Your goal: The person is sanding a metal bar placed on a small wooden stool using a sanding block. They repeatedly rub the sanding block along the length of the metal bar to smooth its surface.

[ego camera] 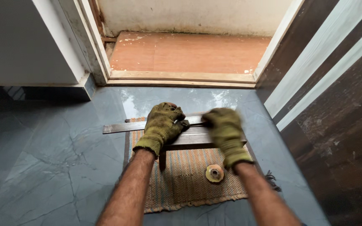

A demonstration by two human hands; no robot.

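Both my hands wear olive-green work gloves. My left hand (163,124) is closed over a long flat metal strip (116,127) and presses it onto a low dark wooden stool (189,141). The strip sticks out to the left past the stool. My right hand (225,127) is blurred with motion; it rests on the right part of the strip, and I cannot tell whether it holds anything. A small round yellowish disc (215,173) lies on the mat just below the stool, near my right wrist.
The stool stands on a striped woven mat (181,184) on a glossy grey tiled floor (51,155). Ahead is a door threshold (181,77) with an orange floor (189,52) beyond. A dark door with white stripes (336,104) stands open at right.
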